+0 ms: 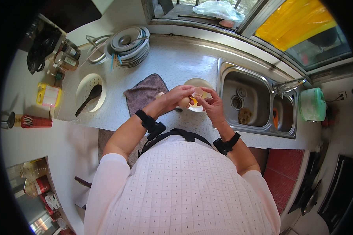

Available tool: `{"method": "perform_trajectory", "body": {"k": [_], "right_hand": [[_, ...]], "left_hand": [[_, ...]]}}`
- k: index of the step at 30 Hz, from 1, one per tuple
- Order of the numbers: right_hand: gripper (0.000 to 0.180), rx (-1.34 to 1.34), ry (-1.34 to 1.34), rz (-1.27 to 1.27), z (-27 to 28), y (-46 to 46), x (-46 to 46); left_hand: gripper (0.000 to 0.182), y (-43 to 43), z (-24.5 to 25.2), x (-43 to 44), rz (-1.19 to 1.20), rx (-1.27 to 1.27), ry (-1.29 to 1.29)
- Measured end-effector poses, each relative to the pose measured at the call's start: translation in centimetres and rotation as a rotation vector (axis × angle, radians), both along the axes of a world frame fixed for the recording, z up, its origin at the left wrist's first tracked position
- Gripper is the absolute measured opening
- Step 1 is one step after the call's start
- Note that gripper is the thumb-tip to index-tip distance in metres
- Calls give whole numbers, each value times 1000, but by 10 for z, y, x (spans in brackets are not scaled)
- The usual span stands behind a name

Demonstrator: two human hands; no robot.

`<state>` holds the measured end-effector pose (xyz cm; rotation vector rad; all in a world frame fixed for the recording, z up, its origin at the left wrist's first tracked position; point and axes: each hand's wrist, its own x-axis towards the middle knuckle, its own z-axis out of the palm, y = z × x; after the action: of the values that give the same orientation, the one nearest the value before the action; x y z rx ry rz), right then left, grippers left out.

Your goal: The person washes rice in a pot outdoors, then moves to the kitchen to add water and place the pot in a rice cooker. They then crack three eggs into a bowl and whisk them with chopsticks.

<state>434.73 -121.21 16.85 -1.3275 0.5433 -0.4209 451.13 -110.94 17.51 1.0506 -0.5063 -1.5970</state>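
Observation:
Over a pale bowl [199,81], both my hands are at a cracked egg. My left hand [176,96] grips one brown eggshell piece [184,102], its rounded outside towards me. Between the fingertips of my right hand [213,105] is the other eggshell half [197,92], its hollow inside showing. Yellow yolk [194,101] shows between the hands; whether it is still in a shell or down in the bowl, I cannot tell. Another egg [159,95] is partly hidden behind my left wrist. A brown cloth [147,92] lies beside it on the counter.
On the right is a steel double sink [247,94] with a scrubber [245,116] and a faucet [288,85]. Stacked dishes [132,48] stand at the back left. A dark ladle [89,98] rests on a white perforated container [86,85]. A green-lidded container [312,104] sits beyond the sink.

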Motion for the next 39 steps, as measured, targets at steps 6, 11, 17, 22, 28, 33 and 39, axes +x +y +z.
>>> {"method": "perform_trajectory", "body": {"k": [6,11,17,22,28,33,39], "right_hand": [[45,-214,-30,179,-6,24,21],[39,-257,152,330,-14,30,20],[30,-171,221,360,-22,29,10],[27,-137,241,359,-25,27,-1],[29,-245,199,360,-7,29,-11],[41,-544,11,373,26,39,-9],[43,-861,57,304,39,37,-27]], "left_hand": [[33,67,-18,23,132,44,-247],[31,123,-66,76,376,273,-520],[30,131,-119,94,498,379,-562],[33,133,-150,96,448,312,-952],[51,120,-94,82,568,325,-1006],[82,70,-5,19,225,222,-196],[92,25,29,-35,-133,265,-136]]}}
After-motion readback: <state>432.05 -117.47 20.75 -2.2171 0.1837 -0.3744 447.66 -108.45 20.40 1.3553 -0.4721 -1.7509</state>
